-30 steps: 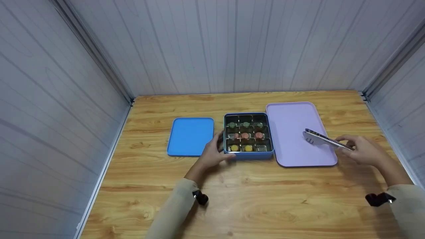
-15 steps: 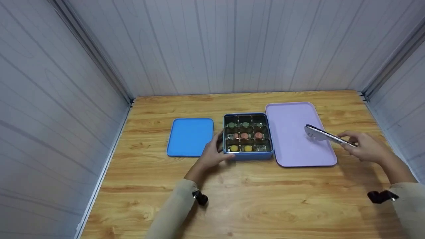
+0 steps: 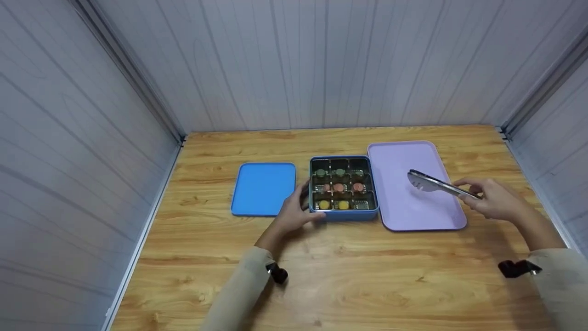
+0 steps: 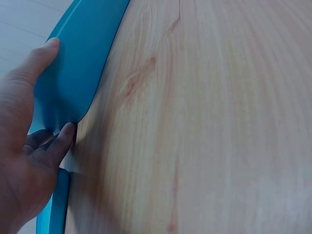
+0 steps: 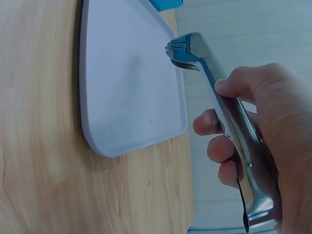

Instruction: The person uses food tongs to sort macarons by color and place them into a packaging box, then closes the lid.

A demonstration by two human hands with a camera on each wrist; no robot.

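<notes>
One blue tin box [image 3: 344, 216] stands near the middle of the wooden table [image 3: 349, 280]. Its insert is divided into nine compartments, three rows of three. The far row holds three green sweets [image 3: 339, 173], the middle row three pink sweets [image 3: 339, 187], and the near row two yellow sweets [image 3: 334, 205] — the near right compartment shows only a wrapper-like pattern, and its content cannot be told.

One blue lid [image 3: 263, 188] lies flat to the left of the box, just beside it with a narrow gap. One lilac tray [image 3: 399, 202] lies to the right of the box, close against its right wall.

The left hand [image 3: 294, 214] holds the box at its near left corner. In the left wrist view the thumb [image 4: 34, 61] lies along the blue wall and the curled fingers [image 4: 58, 144] press against the box lower down.

The right hand [image 3: 490, 200] grips one pair of steel tongs [image 3: 434, 183] by the handle end; the fingers [image 5: 219, 146] curl round the handle with the thumb on top. The tongs point left and hang above the right part of the tray, not touching it. The toothed tips are close together — nothing is between them.

Each forearm wears a beige sleeve [image 3: 239, 289] with one black wrist mount [image 3: 278, 274].
</notes>
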